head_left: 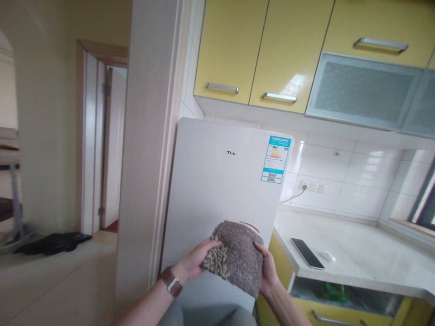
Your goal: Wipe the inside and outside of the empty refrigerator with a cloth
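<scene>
A folded grey-brown cloth (234, 253) with a patterned edge is held up in front of a white refrigerator door (217, 181). My left hand (196, 260) grips its left side, thumb on top, a brown-strapped watch (171, 281) on the wrist. My right hand (268, 267) wraps round the cloth's right edge. Both hands are closed on the cloth.
Yellow wall cabinets (265, 50) hang above the fridge. A pale countertop (356, 258) to the right carries a black phone (306, 252) and a small white object (326, 256). A partly open drawer (340, 296) sits under it. A doorway (108, 149) and dark fabric (54, 242) on the floor lie left.
</scene>
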Tool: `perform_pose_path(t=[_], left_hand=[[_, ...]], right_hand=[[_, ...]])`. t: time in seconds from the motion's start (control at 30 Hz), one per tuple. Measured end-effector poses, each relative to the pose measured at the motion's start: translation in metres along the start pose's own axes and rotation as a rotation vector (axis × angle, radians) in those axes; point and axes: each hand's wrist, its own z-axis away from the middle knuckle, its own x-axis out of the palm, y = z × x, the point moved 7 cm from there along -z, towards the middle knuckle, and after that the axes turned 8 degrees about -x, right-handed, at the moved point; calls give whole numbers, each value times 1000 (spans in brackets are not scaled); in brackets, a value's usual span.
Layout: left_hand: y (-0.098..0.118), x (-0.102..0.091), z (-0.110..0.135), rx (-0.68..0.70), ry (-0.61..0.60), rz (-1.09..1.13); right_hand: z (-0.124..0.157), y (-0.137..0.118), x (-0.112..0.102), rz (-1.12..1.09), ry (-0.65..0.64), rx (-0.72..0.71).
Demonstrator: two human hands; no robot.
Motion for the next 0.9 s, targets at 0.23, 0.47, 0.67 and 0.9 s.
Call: perform_pose_path(t=[0.23, 0.47, 0.67, 0.9], left_hand=[[212, 18, -4, 814, 448, -948], [361, 91, 28, 1366, 831, -1477], [406, 108, 11, 1287, 929, -1596], [450, 111, 13, 1263, 1015, -1626]], right_hand=[[20, -165, 22, 121, 199, -732], [31, -319, 98, 864, 323, -1661], [-36, -302, 138, 1865, 359, -1555], [-56, -294, 143, 2274, 379, -1534]])
